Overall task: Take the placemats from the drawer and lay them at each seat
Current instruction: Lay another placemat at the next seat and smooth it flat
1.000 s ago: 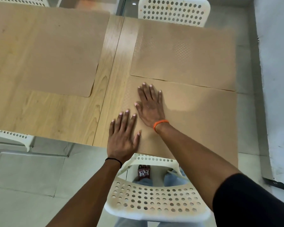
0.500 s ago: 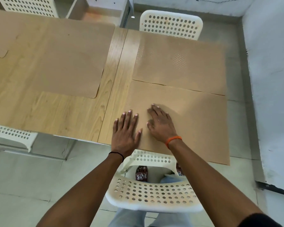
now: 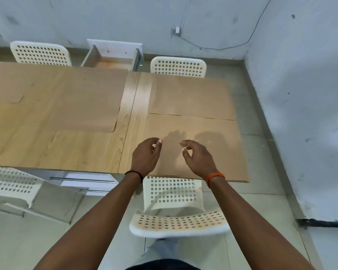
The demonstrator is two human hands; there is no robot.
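A long wooden table (image 3: 70, 149) made of two sections meets at a seam running front to back. Four tan placemats lie flat on the top. The near right placemat (image 3: 219, 152) reaches the table's front edge and right edge. The far right placemat (image 3: 189, 96) lies just behind it; their long edges meet or slightly overlap, which cannot be told. The middle placemat (image 3: 82, 100) lies on the left section against the far edge, its rounded near corner close to the seam. A fourth placemat (image 3: 4, 90) shows at the left border, only partly in view. Bare wood shows along the seam and across the near left section.
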